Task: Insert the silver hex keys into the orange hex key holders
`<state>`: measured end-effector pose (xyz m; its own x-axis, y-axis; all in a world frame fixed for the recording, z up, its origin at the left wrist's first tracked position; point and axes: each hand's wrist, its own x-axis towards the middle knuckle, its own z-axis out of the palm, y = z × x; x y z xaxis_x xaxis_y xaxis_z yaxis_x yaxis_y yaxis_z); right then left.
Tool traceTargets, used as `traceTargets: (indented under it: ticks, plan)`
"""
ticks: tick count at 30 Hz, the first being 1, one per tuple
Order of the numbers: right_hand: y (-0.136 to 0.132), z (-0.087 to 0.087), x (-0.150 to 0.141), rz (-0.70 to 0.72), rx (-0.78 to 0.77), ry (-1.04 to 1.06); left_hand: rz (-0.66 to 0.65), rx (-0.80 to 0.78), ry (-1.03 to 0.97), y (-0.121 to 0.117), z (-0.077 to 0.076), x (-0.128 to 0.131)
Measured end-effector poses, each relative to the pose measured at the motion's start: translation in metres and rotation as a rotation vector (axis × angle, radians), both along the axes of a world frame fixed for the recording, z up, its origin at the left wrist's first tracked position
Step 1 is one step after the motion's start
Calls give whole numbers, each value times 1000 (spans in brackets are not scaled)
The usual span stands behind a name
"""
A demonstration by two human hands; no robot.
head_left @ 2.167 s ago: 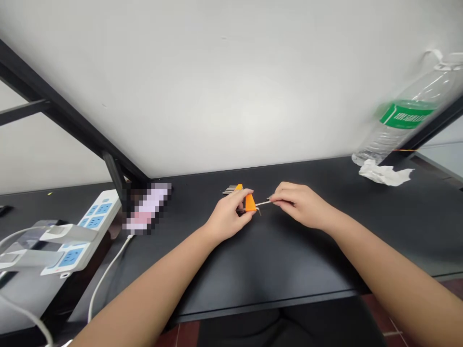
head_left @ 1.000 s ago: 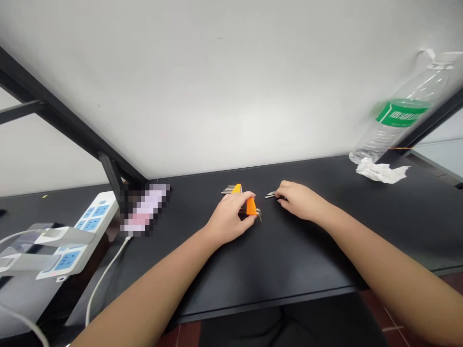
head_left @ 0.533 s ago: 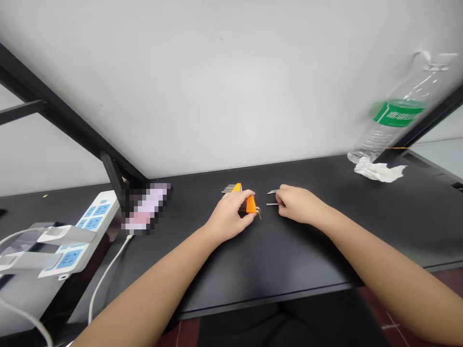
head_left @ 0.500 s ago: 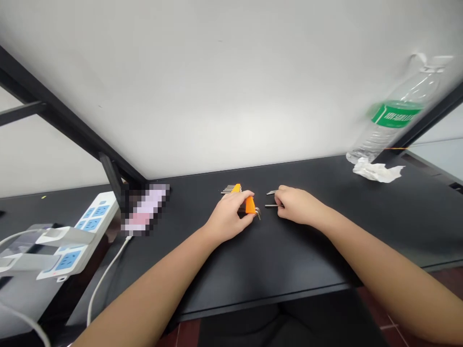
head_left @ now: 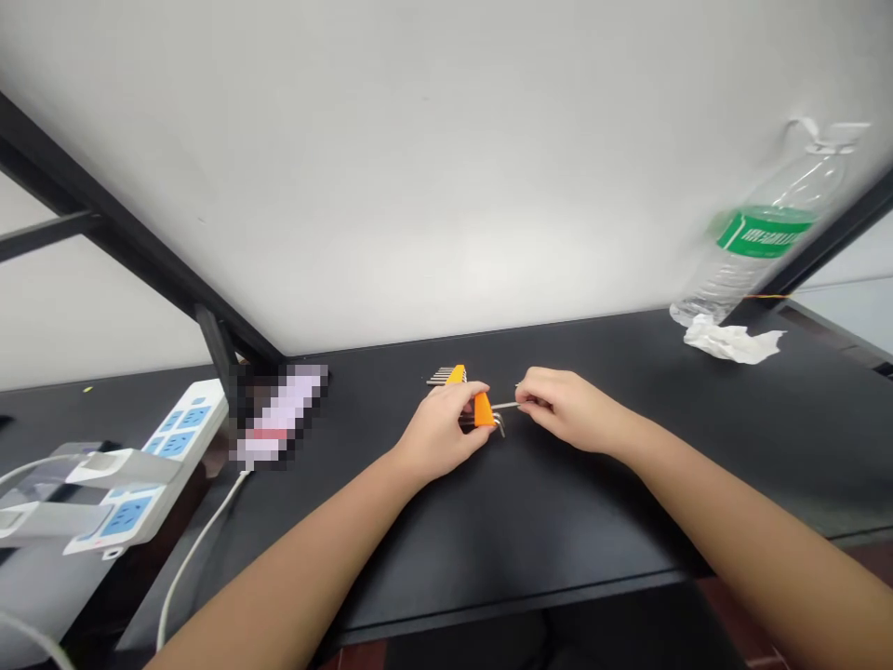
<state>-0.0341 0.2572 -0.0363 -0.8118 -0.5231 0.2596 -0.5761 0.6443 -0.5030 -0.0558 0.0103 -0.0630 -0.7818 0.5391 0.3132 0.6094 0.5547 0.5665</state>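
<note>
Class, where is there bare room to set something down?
Bare: the black table between the left forearm and right forearm; also between the right forearm and tissue. Crowded: around the left hand, right hand, orange holder and metal rods, and around the power strip.

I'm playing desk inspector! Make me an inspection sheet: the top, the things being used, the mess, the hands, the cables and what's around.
Surface: black tabletop; shiny patches of light near the front.
Things in use: orange holder with bent metal ends showing; thin metal rod reaching to it, in a slot or not unclear; second orange piece behind, with a row of metal rods.
Clutter: crumpled tissue beside a bottle with a green label.
Hands: left hand grips the holder; right hand pinches the rod.
Cables: white cable running up to a pixelated item; power strip with two adapters on it.
Surroundings: pale wall, black frame.
</note>
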Motion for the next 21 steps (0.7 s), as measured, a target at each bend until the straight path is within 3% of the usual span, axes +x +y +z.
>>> traceTargets:
  ticks: [8, 21]
  plan:
    - [-8, -8, 3, 59, 167, 120, -10, -32, 88, 2, 1, 2]
    - [4, 1, 3, 66, -62, 135, 37, 1, 52, -2, -3, -1]
